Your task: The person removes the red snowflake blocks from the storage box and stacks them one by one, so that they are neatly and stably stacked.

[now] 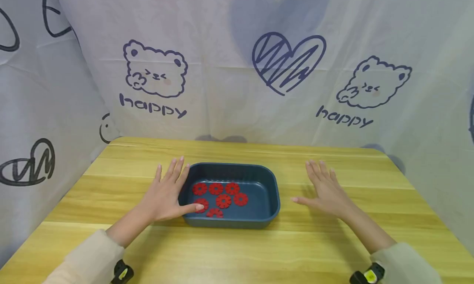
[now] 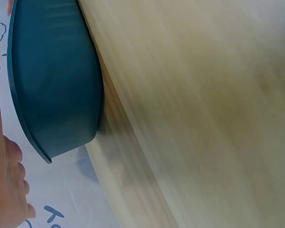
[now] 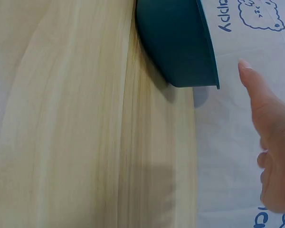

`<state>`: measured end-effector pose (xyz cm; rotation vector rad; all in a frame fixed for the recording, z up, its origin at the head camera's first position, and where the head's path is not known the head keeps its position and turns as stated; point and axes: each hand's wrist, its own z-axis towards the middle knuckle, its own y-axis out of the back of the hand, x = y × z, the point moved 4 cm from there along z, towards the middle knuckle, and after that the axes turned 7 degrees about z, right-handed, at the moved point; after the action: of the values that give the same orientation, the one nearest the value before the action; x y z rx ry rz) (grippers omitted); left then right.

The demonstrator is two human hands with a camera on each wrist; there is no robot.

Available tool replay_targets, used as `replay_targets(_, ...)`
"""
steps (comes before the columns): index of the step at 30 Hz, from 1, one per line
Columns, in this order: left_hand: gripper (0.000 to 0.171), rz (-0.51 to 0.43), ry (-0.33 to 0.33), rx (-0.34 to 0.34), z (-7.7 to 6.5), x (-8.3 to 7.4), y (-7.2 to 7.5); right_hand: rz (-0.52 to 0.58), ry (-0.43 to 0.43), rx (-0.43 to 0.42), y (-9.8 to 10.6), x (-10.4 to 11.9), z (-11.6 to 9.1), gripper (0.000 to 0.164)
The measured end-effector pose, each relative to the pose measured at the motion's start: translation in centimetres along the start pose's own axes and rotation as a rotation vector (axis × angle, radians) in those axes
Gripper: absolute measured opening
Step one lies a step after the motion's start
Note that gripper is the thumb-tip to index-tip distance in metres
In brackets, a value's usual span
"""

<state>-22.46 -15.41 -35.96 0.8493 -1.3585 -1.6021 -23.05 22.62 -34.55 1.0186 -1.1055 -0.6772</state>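
Note:
A dark blue rectangular tray [image 1: 255, 223] with rounded corners stands on the table, and several red notched discs [image 1: 224, 201] lie inside, mostly toward its left half. My left hand [image 1: 166, 197] is spread over the tray's left edge, its thumb reaching across the near-left corner above a disc; whether it touches the rim I cannot tell. To the right of the tray and apart from it, my right hand [image 1: 327, 195] is held with fingers extended and the thumb pointing toward the tray. Neither hand holds anything. Both wrist views show the tray's outer wall [image 2: 57, 80] beside the hand.
The wooden table [image 1: 229, 255] extends around the tray on all sides. Behind it hangs a white cloth [image 1: 218, 82] printed with bears, a heart and lettering; more cloth hangs at the left. A black band with a yellow mark [image 1: 370, 275] sits near each sleeve.

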Motion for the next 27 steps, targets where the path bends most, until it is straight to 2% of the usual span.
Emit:
replay_targets(5, 0.112, -0.034, -0.019, 0.033, -0.4, -0.5, 0.0, 0.176, 0.070, -0.063, 0.0, 0.7, 0.6, 0.097)
replay_targets(9, 0.113, -0.055, -0.027, 0.058, -0.7, -0.6, 0.0, 0.221, 0.157, -0.143, -0.2, 1.5, 1.0, 0.086)
replay_targets(12, 0.113, -0.064, -0.030, 0.076, -0.9, -0.6, -0.1, 0.249, 0.192, -0.171, -0.5, 2.2, 1.4, 0.079)
replay_targets(18, 0.116, -0.062, -0.044, 0.096, -1.2, -0.3, -0.1, 0.350, 0.187, -0.133, -1.5, 3.8, 2.3, 0.073)
replay_targets(27, 0.117, -0.073, -0.040, 0.174, -1.1, 0.1, 0.4, 0.535, 0.176, -0.033, -2.8, 6.3, 3.7, 0.064)
